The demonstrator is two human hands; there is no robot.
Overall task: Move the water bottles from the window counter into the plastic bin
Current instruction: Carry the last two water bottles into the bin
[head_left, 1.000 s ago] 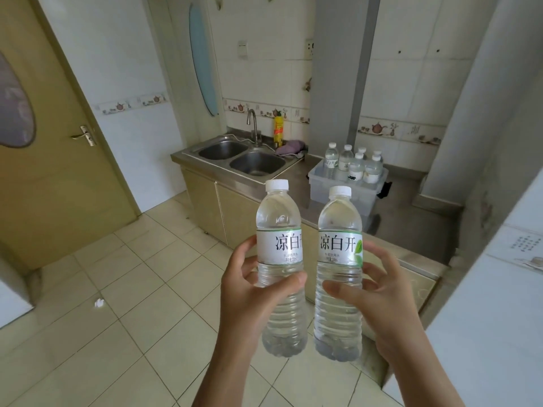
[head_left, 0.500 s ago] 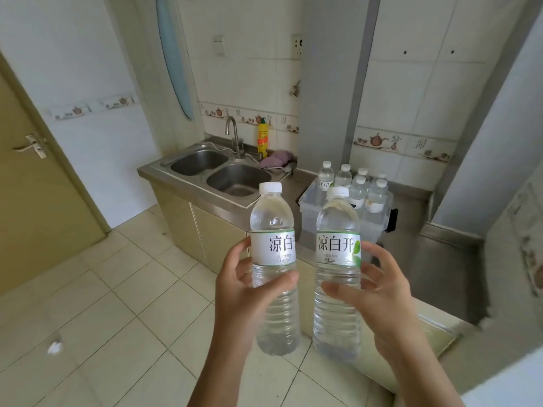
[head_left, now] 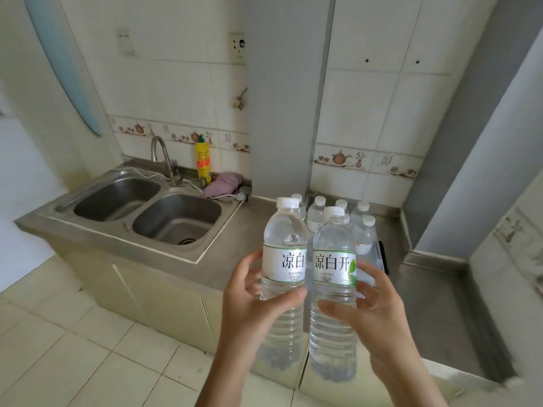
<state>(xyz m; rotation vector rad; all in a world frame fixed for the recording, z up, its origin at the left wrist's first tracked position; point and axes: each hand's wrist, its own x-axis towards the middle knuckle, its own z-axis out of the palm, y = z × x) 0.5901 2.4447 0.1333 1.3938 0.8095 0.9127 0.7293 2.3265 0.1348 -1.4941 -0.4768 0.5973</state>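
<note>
My left hand (head_left: 252,306) grips one clear water bottle (head_left: 284,254) with a white cap and white label. My right hand (head_left: 379,312) grips a second, matching water bottle (head_left: 333,265). Both bottles are upright, side by side, in front of me above the counter edge. Behind them on the steel counter stands the clear plastic bin (head_left: 379,254), mostly hidden by the held bottles. Several more water bottles (head_left: 364,227) stand upright inside it.
A double steel sink (head_left: 147,207) with a tap sits to the left, with a yellow detergent bottle (head_left: 203,160) and a purple cloth (head_left: 224,183) behind it. A grey column (head_left: 282,113) rises behind the bin. Tiled floor lies below left; a wall stands at right.
I have moved closer to the counter, and the sink and bin now appear larger. Both hands still hold their bottles, now in front of the bin.
</note>
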